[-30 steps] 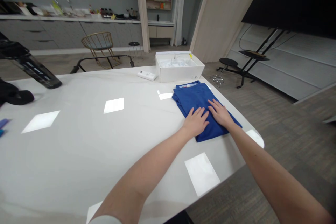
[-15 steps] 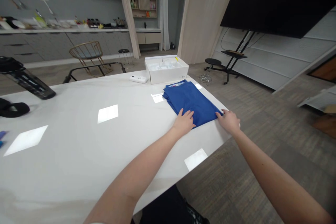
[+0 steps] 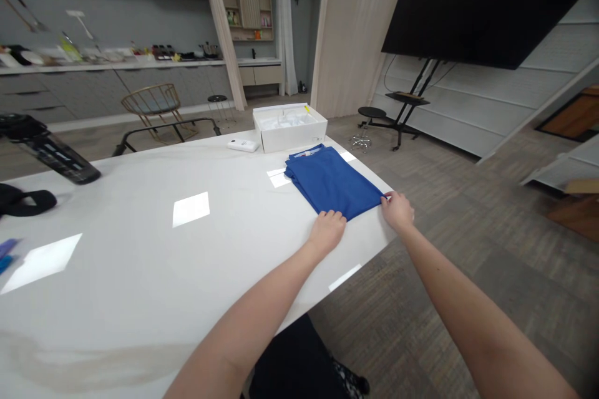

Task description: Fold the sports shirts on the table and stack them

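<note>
A folded blue shirt [image 3: 334,181] lies flat near the right end of the white table [image 3: 140,274], its neckline and a pale label at the far edge. My left hand [image 3: 328,230] is at the shirt's near edge, fingers curled together over the cloth. At the near right corner, my right hand [image 3: 397,211] pinches the fabric between thumb and fingers. Just beyond the shirt is an open white box [image 3: 292,131] with whitish contents that I cannot make out.
A small white device [image 3: 243,145] lies left of the box. A dark bottle [image 3: 58,153] and a black cap [image 3: 25,201] are at the table's left. The table's right edge runs close beside my right hand; a round stool [image 3: 372,113] stands beyond it.
My left hand has gone from lying spread on the shirt to curling at its near edge. My right fingers have closed on the corner. The view has shifted slightly.
</note>
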`<action>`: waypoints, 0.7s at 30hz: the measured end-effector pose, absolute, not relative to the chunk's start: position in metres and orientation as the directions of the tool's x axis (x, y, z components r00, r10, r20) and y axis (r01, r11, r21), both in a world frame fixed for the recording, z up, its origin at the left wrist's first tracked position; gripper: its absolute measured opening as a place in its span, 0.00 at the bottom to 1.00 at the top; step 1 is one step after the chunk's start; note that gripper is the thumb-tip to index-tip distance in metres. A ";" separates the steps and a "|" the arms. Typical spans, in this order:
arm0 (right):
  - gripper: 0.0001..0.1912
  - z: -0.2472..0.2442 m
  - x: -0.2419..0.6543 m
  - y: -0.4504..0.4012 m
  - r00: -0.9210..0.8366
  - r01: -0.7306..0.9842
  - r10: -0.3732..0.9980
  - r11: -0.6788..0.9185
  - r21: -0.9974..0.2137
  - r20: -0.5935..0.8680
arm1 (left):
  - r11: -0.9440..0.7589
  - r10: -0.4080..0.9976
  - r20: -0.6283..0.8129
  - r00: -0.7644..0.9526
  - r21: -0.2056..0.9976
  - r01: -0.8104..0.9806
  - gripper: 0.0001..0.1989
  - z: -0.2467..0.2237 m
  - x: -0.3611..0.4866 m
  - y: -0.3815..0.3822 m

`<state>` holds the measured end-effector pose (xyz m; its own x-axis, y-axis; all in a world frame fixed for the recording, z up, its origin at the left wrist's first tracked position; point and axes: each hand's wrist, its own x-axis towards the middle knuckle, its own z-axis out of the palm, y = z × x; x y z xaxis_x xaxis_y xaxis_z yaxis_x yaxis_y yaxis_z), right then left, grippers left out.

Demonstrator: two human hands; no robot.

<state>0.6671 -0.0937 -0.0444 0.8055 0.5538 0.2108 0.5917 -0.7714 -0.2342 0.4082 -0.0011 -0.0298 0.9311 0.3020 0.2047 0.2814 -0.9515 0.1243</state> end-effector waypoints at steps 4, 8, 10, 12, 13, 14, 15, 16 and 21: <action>0.27 -0.040 0.631 -0.097 0.706 0.698 0.620 -0.691 -0.189 0.342 | -0.949 0.189 0.230 0.955 0.293 0.118 0.13 -0.029 0.383 -0.008; 0.22 -0.031 0.582 -0.086 0.497 0.867 0.795 -0.466 -0.174 0.349 | -0.924 0.173 0.210 0.962 0.373 0.085 0.17 -0.026 0.352 -0.007; 0.18 -0.025 0.555 -0.072 0.368 0.928 0.873 -0.325 -0.181 0.321 | -0.921 0.231 0.190 0.954 0.358 0.152 0.16 -0.022 0.335 0.002; 0.16 -0.019 0.526 -0.055 0.241 0.960 0.931 -0.186 -0.212 0.275 | -0.904 0.335 0.176 0.926 0.339 0.262 0.15 -0.019 0.313 0.015; 0.15 -0.017 0.510 -0.046 0.184 0.963 0.951 -0.124 -0.240 0.248 | -0.886 0.395 0.171 0.903 0.331 0.325 0.15 -0.018 0.300 0.022; 0.14 -0.015 0.493 -0.037 0.131 0.960 0.967 -0.068 -0.273 0.220 | -0.863 0.455 0.166 0.875 0.326 0.387 0.15 -0.016 0.285 0.030; 0.14 -0.014 0.474 -0.027 0.079 0.952 0.978 -0.017 -0.305 0.192 | -0.836 0.511 0.162 0.844 0.321 0.444 0.15 -0.016 0.269 0.038; 0.13 -0.014 0.455 -0.017 0.031 0.942 0.986 0.026 -0.334 0.166 | -0.808 0.562 0.157 0.812 0.317 0.497 0.15 -0.015 0.250 0.046; 0.12 -0.018 0.346 0.039 -0.167 0.904 0.982 0.189 -0.383 0.090 | -0.651 0.753 0.118 0.647 0.278 0.707 0.15 -0.018 0.143 0.074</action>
<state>0.3456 0.0386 -0.0178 -0.1671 0.9818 0.0901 0.9042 0.1890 -0.3830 0.1428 0.0736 -0.0176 0.6471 0.7532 0.1179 0.7068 -0.6507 0.2776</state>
